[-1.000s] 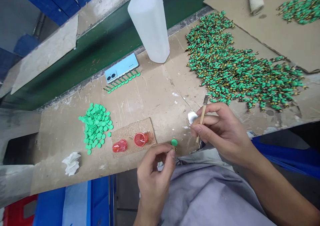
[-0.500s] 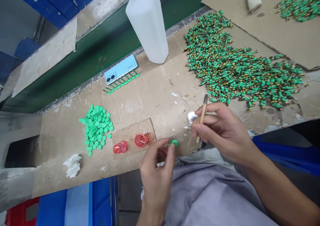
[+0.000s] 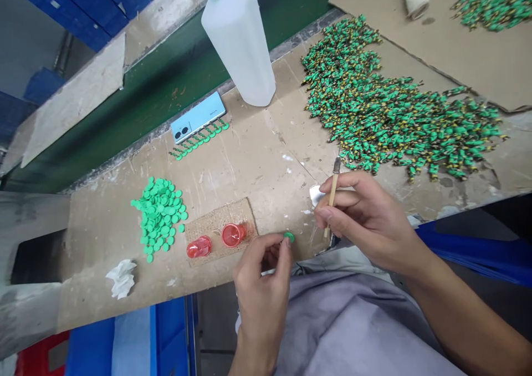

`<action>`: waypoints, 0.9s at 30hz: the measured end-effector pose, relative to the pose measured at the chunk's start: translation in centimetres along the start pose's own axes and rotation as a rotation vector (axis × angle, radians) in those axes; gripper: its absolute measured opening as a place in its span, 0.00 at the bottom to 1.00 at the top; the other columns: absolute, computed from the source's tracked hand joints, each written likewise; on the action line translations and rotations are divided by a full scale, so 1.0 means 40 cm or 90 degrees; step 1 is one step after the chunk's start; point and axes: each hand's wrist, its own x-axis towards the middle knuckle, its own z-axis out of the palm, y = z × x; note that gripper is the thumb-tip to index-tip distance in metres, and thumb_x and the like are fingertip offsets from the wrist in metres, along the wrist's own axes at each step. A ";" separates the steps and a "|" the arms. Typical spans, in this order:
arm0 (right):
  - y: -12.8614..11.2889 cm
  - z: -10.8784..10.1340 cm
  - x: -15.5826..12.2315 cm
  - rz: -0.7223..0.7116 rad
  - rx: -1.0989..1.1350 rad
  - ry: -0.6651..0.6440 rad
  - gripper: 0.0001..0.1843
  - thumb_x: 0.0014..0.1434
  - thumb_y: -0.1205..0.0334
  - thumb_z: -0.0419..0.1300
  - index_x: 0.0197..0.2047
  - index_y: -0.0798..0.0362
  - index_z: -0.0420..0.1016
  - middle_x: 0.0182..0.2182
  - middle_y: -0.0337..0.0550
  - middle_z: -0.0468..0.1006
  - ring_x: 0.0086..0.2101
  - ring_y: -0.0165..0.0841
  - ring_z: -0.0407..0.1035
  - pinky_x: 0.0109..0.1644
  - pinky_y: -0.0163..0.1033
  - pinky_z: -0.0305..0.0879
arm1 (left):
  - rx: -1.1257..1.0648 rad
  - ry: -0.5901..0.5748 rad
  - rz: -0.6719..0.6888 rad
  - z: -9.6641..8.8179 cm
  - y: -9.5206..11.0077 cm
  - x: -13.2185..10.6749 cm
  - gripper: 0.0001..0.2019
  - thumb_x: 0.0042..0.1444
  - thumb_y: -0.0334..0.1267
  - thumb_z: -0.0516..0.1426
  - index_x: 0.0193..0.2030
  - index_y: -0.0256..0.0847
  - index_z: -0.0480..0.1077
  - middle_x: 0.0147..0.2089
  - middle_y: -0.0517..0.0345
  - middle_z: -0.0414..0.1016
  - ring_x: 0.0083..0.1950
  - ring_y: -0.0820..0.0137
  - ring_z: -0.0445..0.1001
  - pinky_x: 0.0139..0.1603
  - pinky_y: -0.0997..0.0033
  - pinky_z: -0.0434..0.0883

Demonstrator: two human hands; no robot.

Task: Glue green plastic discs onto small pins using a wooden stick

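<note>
My left hand [image 3: 262, 287] pinches a small green capped piece [image 3: 288, 237] between thumb and forefinger at the near edge of the cardboard-covered bench [image 3: 257, 165]. My right hand [image 3: 366, 218] is closed round a thin wooden stick [image 3: 331, 194] with a dark tip, held upright just right of the green piece. A heap of green discs [image 3: 160, 216] lies to the left. Two small red cups [image 3: 216, 242] sit on a cork pad. A large spread of green and yellow pieces [image 3: 390, 115] covers the bench to the right.
A white plastic bottle [image 3: 239, 37] with a blue cap stands at the back. A light blue phone [image 3: 198, 117] lies beside a row of green pins [image 3: 199, 141]. A crumpled tissue [image 3: 120, 277] lies front left. Blue crates [image 3: 133, 343] sit below the bench.
My left hand has risen slightly and turned the green piece in its fingertips. My right hand with the stick has barely shifted left.
</note>
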 end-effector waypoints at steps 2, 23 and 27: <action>0.001 0.000 0.000 0.006 -0.003 0.002 0.08 0.74 0.60 0.61 0.54 0.45 0.66 0.31 0.33 0.80 0.25 0.26 0.68 0.28 0.32 0.62 | 0.004 0.000 0.002 0.002 0.001 0.001 0.04 0.65 0.38 0.66 0.39 0.42 0.80 0.30 0.61 0.78 0.30 0.73 0.74 0.31 0.75 0.71; 0.005 0.002 -0.002 0.002 -0.009 -0.008 0.09 0.75 0.60 0.59 0.55 0.44 0.65 0.31 0.32 0.78 0.28 0.27 0.70 0.30 0.32 0.63 | 0.163 0.084 0.311 0.011 -0.017 0.014 0.07 0.62 0.24 0.65 0.44 0.38 0.79 0.41 0.53 0.83 0.40 0.70 0.83 0.39 0.75 0.80; 0.003 0.001 -0.003 0.005 -0.006 -0.009 0.08 0.75 0.60 0.59 0.54 0.45 0.65 0.30 0.32 0.78 0.28 0.28 0.70 0.30 0.32 0.63 | 0.158 0.098 0.345 0.016 -0.036 0.013 0.12 0.61 0.22 0.66 0.48 0.40 0.80 0.42 0.53 0.86 0.40 0.67 0.85 0.41 0.70 0.83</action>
